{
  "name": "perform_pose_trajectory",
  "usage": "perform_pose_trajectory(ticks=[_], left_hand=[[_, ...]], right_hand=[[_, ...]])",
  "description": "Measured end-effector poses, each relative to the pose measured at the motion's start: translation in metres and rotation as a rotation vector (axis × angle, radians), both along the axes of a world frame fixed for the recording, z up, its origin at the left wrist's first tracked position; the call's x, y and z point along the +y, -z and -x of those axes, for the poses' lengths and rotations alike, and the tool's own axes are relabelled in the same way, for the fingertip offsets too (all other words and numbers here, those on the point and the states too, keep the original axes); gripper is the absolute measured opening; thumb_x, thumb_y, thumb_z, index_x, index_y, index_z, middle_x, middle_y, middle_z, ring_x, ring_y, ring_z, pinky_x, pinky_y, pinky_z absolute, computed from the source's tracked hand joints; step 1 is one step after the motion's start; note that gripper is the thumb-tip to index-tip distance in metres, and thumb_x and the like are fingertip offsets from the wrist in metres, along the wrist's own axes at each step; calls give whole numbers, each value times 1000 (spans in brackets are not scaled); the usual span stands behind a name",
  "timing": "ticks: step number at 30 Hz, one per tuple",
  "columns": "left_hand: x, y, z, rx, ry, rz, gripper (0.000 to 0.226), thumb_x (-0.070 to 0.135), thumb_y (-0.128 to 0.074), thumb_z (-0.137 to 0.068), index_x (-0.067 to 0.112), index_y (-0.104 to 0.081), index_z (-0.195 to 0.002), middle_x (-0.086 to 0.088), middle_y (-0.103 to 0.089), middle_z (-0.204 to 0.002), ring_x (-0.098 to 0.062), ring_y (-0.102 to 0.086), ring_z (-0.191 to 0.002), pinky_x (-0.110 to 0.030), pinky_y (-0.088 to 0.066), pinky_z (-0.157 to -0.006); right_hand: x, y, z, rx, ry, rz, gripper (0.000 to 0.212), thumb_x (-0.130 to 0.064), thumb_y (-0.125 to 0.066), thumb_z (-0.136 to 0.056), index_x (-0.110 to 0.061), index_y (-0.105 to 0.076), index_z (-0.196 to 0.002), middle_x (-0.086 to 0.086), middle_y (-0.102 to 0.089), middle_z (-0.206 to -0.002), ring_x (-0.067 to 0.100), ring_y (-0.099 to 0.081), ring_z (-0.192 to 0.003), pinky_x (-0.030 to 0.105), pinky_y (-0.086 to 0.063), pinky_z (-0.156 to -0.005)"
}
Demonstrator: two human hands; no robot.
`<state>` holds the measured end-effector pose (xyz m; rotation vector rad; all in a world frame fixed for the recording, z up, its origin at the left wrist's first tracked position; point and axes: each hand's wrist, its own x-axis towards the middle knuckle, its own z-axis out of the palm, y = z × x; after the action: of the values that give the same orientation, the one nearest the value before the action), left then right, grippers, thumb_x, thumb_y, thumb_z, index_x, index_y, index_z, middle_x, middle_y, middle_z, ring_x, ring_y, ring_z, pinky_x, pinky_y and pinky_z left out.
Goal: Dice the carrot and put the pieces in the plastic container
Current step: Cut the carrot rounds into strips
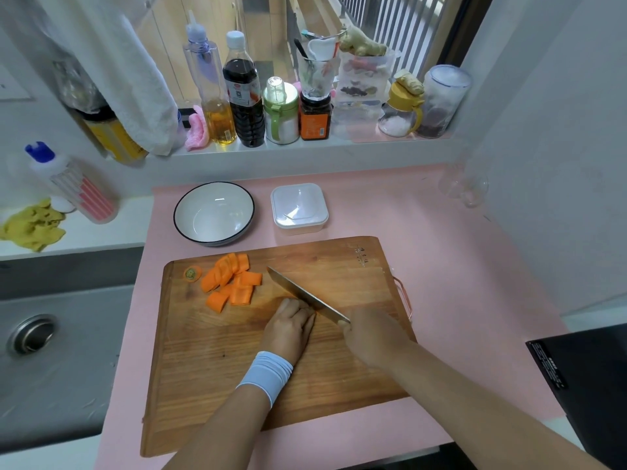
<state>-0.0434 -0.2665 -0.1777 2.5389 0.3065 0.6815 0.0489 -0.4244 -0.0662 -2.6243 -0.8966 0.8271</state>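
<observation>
Small kitchen corner: a pink-covered tabletop (458, 266) under a window sill crowded with bottles and jars. The orange half-round carrot pieces (232, 281) are piled at the far left of the big rectangular wooden cutting board (339, 368). They're chunky slices, not dice yet, and the little cut-off carrot top (192, 274) lies just beside them.

The left hand (290, 325) sits mid-board, fingers curled under with the knuckles right against the blade. Honestly can't tell if there's a bit of carrot tucked beneath, it's hidden. The right hand (369, 334) has its fingers wrapped round the handle of the long steel-bladed kitchen knife (305, 296), tip aimed toward the pile.

My worry is that hand hugging the blade. If a fingertip creeps out past the knuckles, or the edge lifts above them, that's a nick. Half-rounds set on their curved side could also rock under the cut and skitter off the board's left edge toward the grey sink (68, 351).

The square clear plastic container (299, 208) sits just past the board's far edge with nothing in it. I can't tell if a lid's on. The round white dark-rimmed bowl (217, 201) to its left looks empty too.
</observation>
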Motion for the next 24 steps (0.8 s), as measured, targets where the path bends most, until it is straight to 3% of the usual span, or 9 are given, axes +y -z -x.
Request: perform_pose_trajectory(ticks=[3,7,10,13,15,17,19,21,24], left_hand=[[4,-1,1,23,40,7,7,11,-72,-87,6,-76,-90,-2,-64,-89,-14,-53,-91,-22,-47,-81],[21,-14,15,60,96,52,21,3,-63,-83,9,-74,-99,-1,-64,-97,-13,-54,-97,-18,-42,-91],[46,-39,24,-23,-141,218,28,1,-45,-73,10,-68,-86,-2,-63,-90,-15,-54,-90,-16,-38,-87],[77,-68,26,-100,-435,403,29,-13,-47,-74,13,-58,-75,-4,-61,-80,-24,-55,-79,-28,-42,-77],[91,-86,21,-46,-508,466,32,-15,-49,-76,16,-57,-76,-1,-62,-80,-23,-56,-81,-33,-45,-76],[96,-102,12,83,-402,510,30,-8,-52,-83,21,-60,-78,6,-64,-81,-21,-59,-81,-26,-46,-73],[87,-118,-2,324,-170,517,23,6,-58,-91,27,-64,-83,11,-65,-82,-15,-62,-81,-12,-43,-67],[71,-121,-17,546,42,498,7,23,-67,-92,28,-70,-96,17,-64,-90,-7,-61,-88,-4,-38,-70],[55,-108,-33,774,206,488,40,45,-72,-86,30,-67,-123,17,-64,-112,-4,-59,-104,-15,-41,-90]], right_hand=[[-1,-11,-7,45,8,-16,28,-36,-47,-102,-21,-60,-82,-4,-59,-75,11,-57,-68,25,-38,-56],[-1,-25,-13,68,49,-82,27,-40,-47,-103,-24,-62,-87,-4,-62,-77,11,-62,-70,24,-45,-61],[-5,-30,-14,-54,-17,-125,30,-36,-43,-104,-22,-68,-96,-5,-62,-78,16,-62,-74,29,-48,-63],[-15,-28,-16,-293,-184,-173,28,-32,-43,-103,-32,-68,-117,-5,-68,-88,12,-53,-73,23,-32,-54],[-21,-21,-18,-410,-312,-156,29,-30,-44,-102,-36,-64,-122,-8,-68,-90,11,-57,-73,22,-31,-54],[-24,-16,-18,-534,-391,-136,19,-27,-56,-95,-37,-66,-107,-12,-65,-79,4,-54,-64,19,-19,-47],[-23,-16,-16,-601,-422,-87,17,-26,-74,-79,-37,-67,-89,-15,-55,-61,2,-44,-50,18,-1,-46],[-22,-12,-17,-672,-441,-68,25,-24,-81,-69,-36,-69,-87,-13,-50,-56,6,-45,-46,22,-3,-46],[-19,-7,-20,-724,-465,-104,39,-21,-85,-66,-35,-73,-100,-9,-50,-56,12,-49,-47,24,-16,-46]])
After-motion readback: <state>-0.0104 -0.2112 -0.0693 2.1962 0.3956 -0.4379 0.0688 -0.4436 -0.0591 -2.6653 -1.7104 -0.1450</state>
